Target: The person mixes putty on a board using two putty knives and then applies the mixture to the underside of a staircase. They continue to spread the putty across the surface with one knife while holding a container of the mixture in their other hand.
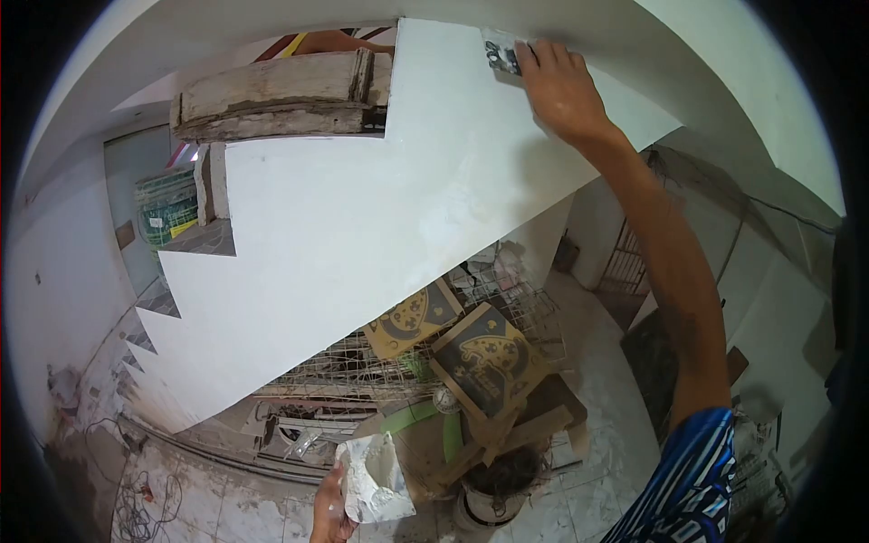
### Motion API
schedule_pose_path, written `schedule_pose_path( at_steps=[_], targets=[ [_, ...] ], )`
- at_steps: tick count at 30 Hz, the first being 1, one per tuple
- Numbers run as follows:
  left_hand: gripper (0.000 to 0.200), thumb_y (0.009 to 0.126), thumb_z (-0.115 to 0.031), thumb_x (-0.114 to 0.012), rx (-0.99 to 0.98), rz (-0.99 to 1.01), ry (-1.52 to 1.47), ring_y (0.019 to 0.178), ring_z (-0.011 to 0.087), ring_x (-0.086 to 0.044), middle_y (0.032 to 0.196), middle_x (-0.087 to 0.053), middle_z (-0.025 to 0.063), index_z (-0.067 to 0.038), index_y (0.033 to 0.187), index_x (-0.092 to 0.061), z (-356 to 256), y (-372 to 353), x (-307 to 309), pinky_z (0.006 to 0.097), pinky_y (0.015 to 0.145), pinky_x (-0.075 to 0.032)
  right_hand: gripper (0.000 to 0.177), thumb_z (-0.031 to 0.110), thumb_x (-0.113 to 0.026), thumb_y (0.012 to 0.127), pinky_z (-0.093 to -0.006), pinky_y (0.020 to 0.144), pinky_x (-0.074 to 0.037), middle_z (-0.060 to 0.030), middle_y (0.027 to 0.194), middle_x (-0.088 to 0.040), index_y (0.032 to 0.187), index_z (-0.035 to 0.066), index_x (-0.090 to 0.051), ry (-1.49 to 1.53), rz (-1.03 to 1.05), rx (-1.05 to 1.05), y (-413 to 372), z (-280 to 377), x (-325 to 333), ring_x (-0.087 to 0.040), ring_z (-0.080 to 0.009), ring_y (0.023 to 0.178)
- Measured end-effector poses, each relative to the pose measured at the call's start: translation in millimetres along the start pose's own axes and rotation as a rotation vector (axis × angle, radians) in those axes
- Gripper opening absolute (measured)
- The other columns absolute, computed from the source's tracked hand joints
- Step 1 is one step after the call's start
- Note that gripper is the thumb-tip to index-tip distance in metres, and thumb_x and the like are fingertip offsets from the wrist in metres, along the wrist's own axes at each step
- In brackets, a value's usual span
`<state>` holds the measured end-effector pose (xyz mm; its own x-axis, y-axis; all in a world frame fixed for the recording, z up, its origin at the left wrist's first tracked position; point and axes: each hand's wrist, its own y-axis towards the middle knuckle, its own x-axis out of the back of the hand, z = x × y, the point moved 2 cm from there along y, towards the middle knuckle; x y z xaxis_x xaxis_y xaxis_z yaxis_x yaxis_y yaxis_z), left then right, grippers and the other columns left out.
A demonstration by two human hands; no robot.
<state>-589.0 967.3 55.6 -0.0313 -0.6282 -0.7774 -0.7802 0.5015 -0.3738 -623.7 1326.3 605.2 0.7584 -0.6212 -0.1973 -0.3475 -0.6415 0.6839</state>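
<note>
My right hand (563,89) is raised at the top, closed around a putty knife (502,52) whose putty-smeared, dark-spotted blade lies against the white side panel of a staircase (362,208). My fingers hide most of its handle. Low in the view, my left hand (331,511) grips a white, putty-coated container (378,480) by its left side. Whitish putty shows inside it, and its exact kind is hard to make out. The panel has a stepped left edge and a slanting lower edge.
Worn wooden boards (272,95) sit on an upper step, near a green bundle (167,206). Below the panel lie printed pizza boxes (489,357), wire mesh (335,376) and a bucket (484,509). Cables (140,511) trail over the tiled floor. Part of another person's arm (335,42) shows behind the boards.
</note>
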Motion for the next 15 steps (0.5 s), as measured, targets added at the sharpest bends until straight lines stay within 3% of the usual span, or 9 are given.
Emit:
schedule_pose_path(
  at_steps=[4, 7, 10, 15],
  targets=[
    [0.047, 0.103, -0.033, -0.046, -0.004, 0.065, 0.003, 0.09, 0.027, -0.074, 0.116, -0.069, 0.0163, 0.002, 0.134, -0.052, 3.4, 7.7, 7.5, 0.0382, 0.071, -0.064, 0.041, 0.005, -0.059, 0.085, -0.042, 0.084, -0.047, -0.0142, 0.112, -0.059, 0.125, -0.003, -0.059, -0.042, 0.075, 0.017, -0.5, 12.3, -13.6, -0.057, -0.028, 0.105],
    [0.047, 0.104, -0.033, -0.046, 0.018, 0.137, -0.004, 0.09, 0.0275, -0.074, 0.117, -0.069, 0.0164, 0.002, 0.135, -0.051, 2.7, 8.5, 9.7, 0.0383, 0.07, -0.064, 0.039, 0.003, -0.059, 0.083, -0.0407, 0.083, -0.047, -0.0136, 0.109, -0.06, 0.122, -0.003, -0.061, -0.031, 0.045, 0.156, -21.0, 32.0, 3.4, -0.058, -0.0268, 0.104],
    [0.048, 0.104, -0.033, -0.046, -0.018, 0.004, 0.016, 0.093, 0.0277, -0.074, 0.118, -0.069, 0.017, 0.002, 0.136, -0.05, -0.2, -1.5, -10.3, 0.039, 0.073, -0.064, 0.039, 0.001, -0.062, 0.078, -0.039, 0.082, -0.048, -0.0124, 0.106, -0.06, 0.117, -0.002, -0.064, 0.299, 0.189, 0.144, -41.6, 47.3, 29.8, -0.059, -0.0256, 0.099],
    [0.05, 0.103, -0.033, -0.047, -0.018, 0.079, -0.002, 0.1, 0.0293, -0.072, 0.122, -0.066, 0.0186, 0.004, 0.137, -0.048, 1.3, 1.7, -9.7, 0.0412, 0.081, -0.063, 0.041, 0.001, -0.062, 0.081, -0.0407, 0.085, -0.048, -0.0136, 0.107, -0.06, 0.122, -0.002, -0.06, 0.094, -0.06, 0.085, -18.5, 10.8, 21.6, -0.059, -0.0279, 0.102]
  ],
)
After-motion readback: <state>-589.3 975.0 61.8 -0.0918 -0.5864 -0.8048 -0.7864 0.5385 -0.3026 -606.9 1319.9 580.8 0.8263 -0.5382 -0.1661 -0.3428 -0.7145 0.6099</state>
